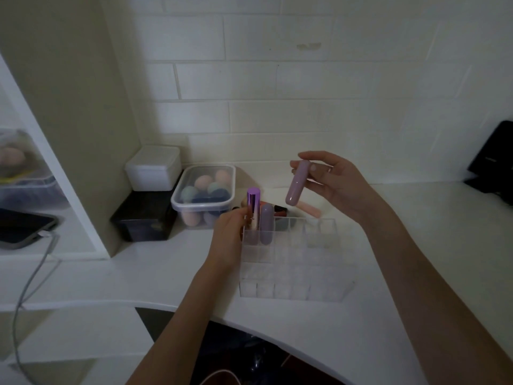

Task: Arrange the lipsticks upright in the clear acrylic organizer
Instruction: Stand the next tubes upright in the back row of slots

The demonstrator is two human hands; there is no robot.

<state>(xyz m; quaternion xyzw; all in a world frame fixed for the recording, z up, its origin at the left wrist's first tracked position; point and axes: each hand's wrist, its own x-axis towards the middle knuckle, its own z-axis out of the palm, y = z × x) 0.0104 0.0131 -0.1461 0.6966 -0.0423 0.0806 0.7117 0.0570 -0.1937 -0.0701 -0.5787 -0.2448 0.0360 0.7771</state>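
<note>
A clear acrylic organizer (pixel 294 276) with a grid of slots stands on the white counter. A rounded mauve lipstick (pixel 266 225) stands upright in its far left corner row. My left hand (pixel 230 232) grips a lipstick with a shiny purple cap (pixel 253 202), upright at the far left corner slot. My right hand (pixel 336 182) holds a pale pink-mauve lipstick (pixel 297 182) in the air above the organizer's back edge, tilted. Behind the organizer lie a peach lipstick (pixel 309 209) and a dark red one (pixel 280 211), partly hidden.
A clear lidded tub of makeup sponges (pixel 204 194) sits behind left. A white box (pixel 152 168) rests on a black box (pixel 144 218) in the corner. A cable (pixel 33 273) and tablet (pixel 25 226) are on the left shelf. A black object (pixel 494 159) is far right.
</note>
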